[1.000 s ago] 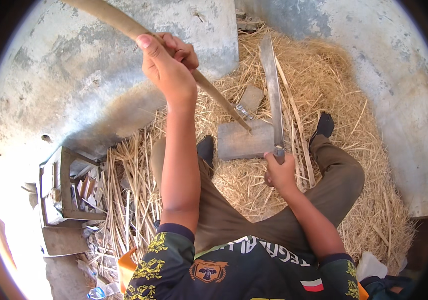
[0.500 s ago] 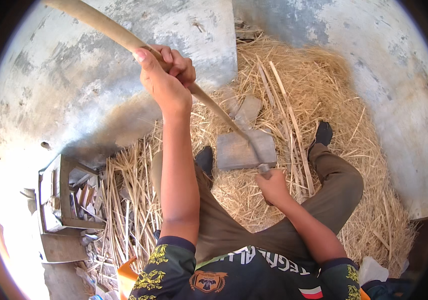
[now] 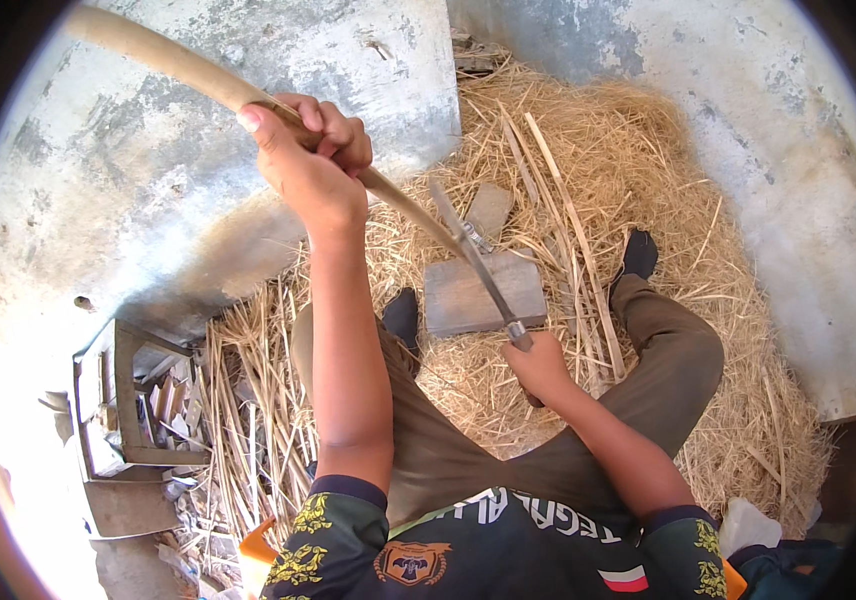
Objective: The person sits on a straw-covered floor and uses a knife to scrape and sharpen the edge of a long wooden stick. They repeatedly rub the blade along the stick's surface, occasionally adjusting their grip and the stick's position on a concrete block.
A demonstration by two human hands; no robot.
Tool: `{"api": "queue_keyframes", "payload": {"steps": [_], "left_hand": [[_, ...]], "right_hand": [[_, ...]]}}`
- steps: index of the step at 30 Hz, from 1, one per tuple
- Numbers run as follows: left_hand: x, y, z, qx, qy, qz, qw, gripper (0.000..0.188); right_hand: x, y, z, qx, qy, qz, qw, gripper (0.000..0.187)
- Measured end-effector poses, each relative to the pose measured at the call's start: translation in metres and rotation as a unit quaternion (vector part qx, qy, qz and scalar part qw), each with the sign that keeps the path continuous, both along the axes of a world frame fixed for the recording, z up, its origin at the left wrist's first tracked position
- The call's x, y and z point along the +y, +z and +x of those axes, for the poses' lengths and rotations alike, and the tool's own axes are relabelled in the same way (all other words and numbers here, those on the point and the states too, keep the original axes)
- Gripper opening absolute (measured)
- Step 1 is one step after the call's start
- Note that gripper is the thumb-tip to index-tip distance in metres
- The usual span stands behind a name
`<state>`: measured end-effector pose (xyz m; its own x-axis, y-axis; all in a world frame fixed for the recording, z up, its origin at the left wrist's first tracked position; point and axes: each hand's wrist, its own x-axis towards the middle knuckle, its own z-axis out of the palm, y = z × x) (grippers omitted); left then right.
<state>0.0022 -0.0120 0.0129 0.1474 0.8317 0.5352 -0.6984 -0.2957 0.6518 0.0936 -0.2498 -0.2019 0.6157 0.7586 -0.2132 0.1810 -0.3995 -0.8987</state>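
My left hand (image 3: 316, 170) is raised and wrapped round a long pale wooden pole (image 3: 163, 58). The pole slants from the upper left down toward a flat grey block (image 3: 458, 303) lying between my feet. Low in front of me, my right hand (image 3: 540, 366) grips the handle of a long-bladed knife (image 3: 489, 281) with a metal collar. Its blade points up and away, passing over the block and next to the pole's lower end. Whether blade and pole touch, I cannot tell.
Straw-like shavings (image 3: 628, 140) cover the ground around my outstretched legs. Long split strips (image 3: 578, 225) lie right of the block, with a flat stone (image 3: 490, 208) behind it. More strips (image 3: 248, 390) and an open wooden frame (image 3: 128, 400) are at left. Weathered walls (image 3: 738, 110) stand beyond.
The knife blade has swung up and away from the block, now lying alongside the pole's lower end. The view has shifted slightly; both hands keep their holds.
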Motion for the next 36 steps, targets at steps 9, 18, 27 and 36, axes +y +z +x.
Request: {"api": "queue_keyframes", "payload": {"steps": [9, 18, 27, 36], "left_hand": [[0.01, -0.001, -0.007, 0.001, 0.006, 0.009, 1.0, 0.065], [0.012, 0.0, -0.011, 0.002, 0.023, -0.01, 1.0, 0.063], [0.008, 0.001, -0.006, 0.009, 0.027, -0.002, 1.0, 0.064], [0.004, 0.002, -0.003, 0.01, 0.053, -0.002, 0.999, 0.066]], "right_hand": [[0.006, 0.018, -0.008, -0.014, -0.082, 0.137, 0.987, 0.027], [0.005, 0.006, 0.0, -0.074, 0.001, -0.003, 0.997, 0.027], [0.004, 0.0, 0.004, -0.078, 0.046, -0.07, 0.993, 0.026], [0.005, 0.037, -0.007, -0.058, -0.053, 0.134, 0.988, 0.023]]}}
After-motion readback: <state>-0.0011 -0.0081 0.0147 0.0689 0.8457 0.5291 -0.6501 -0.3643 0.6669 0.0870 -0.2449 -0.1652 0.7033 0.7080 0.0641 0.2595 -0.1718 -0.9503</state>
